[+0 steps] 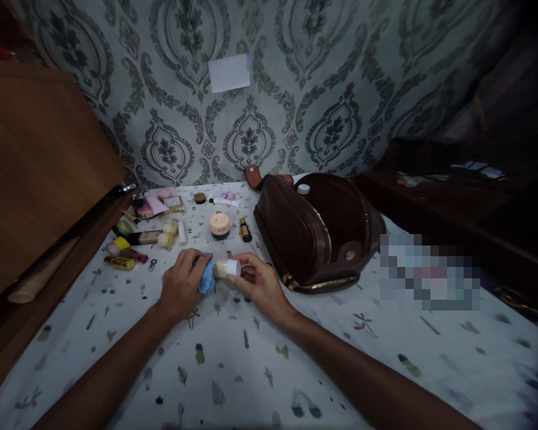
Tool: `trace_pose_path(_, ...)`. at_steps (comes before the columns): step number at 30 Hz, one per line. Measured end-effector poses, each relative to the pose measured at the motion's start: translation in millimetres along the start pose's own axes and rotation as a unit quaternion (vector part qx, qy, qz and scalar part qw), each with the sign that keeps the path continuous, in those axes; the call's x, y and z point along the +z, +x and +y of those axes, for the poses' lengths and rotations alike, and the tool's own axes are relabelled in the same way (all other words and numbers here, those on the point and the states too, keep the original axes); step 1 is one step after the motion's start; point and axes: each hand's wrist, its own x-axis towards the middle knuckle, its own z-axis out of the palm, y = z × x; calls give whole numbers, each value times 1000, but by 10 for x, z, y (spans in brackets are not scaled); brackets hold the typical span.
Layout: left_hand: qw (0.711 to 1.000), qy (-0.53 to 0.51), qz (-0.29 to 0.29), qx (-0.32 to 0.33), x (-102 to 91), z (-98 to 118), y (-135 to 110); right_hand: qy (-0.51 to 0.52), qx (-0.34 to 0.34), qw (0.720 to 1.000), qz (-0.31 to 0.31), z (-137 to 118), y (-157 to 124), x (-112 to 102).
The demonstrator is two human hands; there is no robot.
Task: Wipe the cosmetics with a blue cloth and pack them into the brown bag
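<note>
My left hand (182, 283) is closed around a crumpled blue cloth (207, 278), which presses against one end of a small bottle (223, 268). The bottle lies sideways between my hands, pale yellowish with a white cap. At its white end, my right hand (262, 285) grips it between thumb and fingers. Just behind my hands stands a round peach-lidded jar (219, 226), with a small black-and-gold bottle (244, 230) to its right. A brown cosmetic bag (291, 227) sits unzipped to the right of my right hand, a white cap (303, 189) showing at its opening.
Several cosmetics, among them a gold tube (119, 263) and a white tube (182, 233), lie at left on the patterned sheet (233, 370). A wooden panel (40, 161) borders the left side. A patterned wall is behind; a blurred-out item (430, 272) lies at right.
</note>
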Motion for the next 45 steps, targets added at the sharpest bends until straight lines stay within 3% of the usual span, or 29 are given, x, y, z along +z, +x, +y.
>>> trace_pose_path(10, 994, 43, -60, -82, -75, -133, 49, 58, 26, 998, 15, -31, 42, -32)
trace_pose_path(13, 996, 3, -43, -83, -79, -145, 43, 59, 29, 998, 10, -36, 46, -41)
trace_pose_path(16, 997, -54, -30, -43, -87, -159, 37, 70, 35, 996, 31, -14, 68, -60)
trace_pose_path(20, 983, -181, -36, -11, -134, -167, 64, 93, 55, 993, 49, 13, 98, -89)
trace_pose_path(22, 971, -232, -14, -55, -164, -184, 90, 107, 54, 991, 54, 5, 101, -101)
trace_pose_path(26, 936, -268, 84, -212, -208, -235, 137, 117, 45, 991, 39, -25, 90, -115)
trace_pose_path(29, 910, -279, 151, -267, -200, -194, 135, 101, 30, 994, 2, -19, 79, -106)
trace_pose_path(32, 926, -288, 124, -210, -138, -52, 85, 97, 8, 995, -17, 5, 68, -82)
trace_pose_path(36, 964, -265, -26, 17, -5, 111, -6, 98, -11, 995, -14, 28, 60, -65)
trace_pose_path(38, 965, -242, -60, 75, 51, 117, -40, 95, -6, 995, -11, 36, 62, -67)
trace_pose_path(45, 978, -177, -91, 71, 52, -35, -40, 58, 23, 998, 18, 80, 79, -68)
